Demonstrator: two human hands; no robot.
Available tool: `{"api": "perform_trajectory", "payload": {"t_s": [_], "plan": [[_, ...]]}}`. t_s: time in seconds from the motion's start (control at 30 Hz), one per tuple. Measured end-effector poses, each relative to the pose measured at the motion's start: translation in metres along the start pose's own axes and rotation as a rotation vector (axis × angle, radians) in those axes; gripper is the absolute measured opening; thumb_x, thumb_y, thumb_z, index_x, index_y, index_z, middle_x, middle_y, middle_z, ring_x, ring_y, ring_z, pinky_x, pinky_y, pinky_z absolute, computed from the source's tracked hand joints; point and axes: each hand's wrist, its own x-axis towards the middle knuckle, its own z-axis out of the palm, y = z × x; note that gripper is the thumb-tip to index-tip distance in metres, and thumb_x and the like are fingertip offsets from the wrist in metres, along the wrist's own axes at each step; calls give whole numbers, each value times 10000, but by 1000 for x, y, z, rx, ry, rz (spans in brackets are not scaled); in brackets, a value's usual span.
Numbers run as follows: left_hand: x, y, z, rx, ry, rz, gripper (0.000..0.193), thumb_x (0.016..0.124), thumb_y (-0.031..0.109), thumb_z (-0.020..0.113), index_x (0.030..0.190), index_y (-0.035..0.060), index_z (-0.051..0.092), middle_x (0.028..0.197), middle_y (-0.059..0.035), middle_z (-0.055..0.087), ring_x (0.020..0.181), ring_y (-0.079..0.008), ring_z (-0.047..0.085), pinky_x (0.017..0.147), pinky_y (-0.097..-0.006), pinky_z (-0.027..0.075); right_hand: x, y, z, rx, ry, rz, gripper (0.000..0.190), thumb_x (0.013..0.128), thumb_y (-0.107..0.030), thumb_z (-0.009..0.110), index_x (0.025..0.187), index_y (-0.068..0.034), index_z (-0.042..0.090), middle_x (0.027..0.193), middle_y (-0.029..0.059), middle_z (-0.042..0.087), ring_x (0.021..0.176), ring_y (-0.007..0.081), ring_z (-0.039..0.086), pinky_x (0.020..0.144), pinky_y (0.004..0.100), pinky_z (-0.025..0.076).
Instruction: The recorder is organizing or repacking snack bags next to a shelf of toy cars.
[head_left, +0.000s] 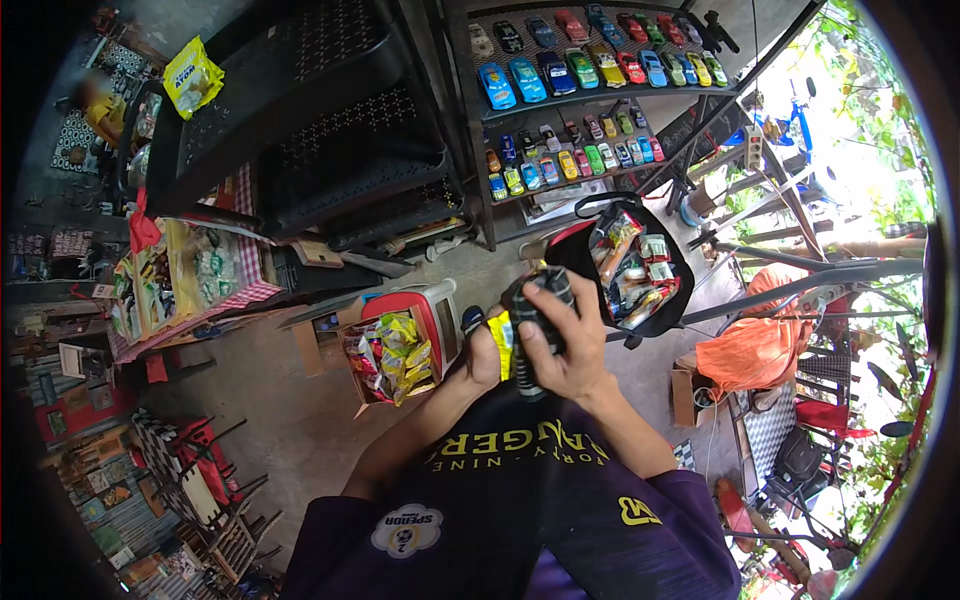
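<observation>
In front of my chest, my left hand holds a shiny yellow packet that is partly hidden by what lies over it. Fingers of my right hand press on a bunched dark cloth with pale lines, held against the packet. The two hands are close together. Ahead and to the right, a black bag gapes wide with packaged goods inside. On the left, a cardboard box contains several yellow and red packets.
Toy cars line a black metal rack. A dark multi-tier shelf has a yellow packet on top. At left are a table with a checkered cloth and a person. Orange fabric drapes at right.
</observation>
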Motion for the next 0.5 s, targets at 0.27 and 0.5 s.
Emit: {"api": "perform_trajectory", "payload": {"t_s": [0.27,0.5], "plan": [[19,21,27,-43,250,13,566,959,350,342,1415,15,330,1393,-115,434,1314,-220,376,1116,-351,225,2,11,0,28,34,129,382,846,-94,626,1209,4,559,1136,228,539,1032,354,557,882,379,444],[9,-10,6,287,108,170,683,908,470,346,1425,25,304,1460,-167,342,1349,-267,339,1126,-359,238,3,-9,-1,67,-27,-22,374,783,-84,675,1150,-35,622,1109,220,544,969,348,547,859,403,438]]}}
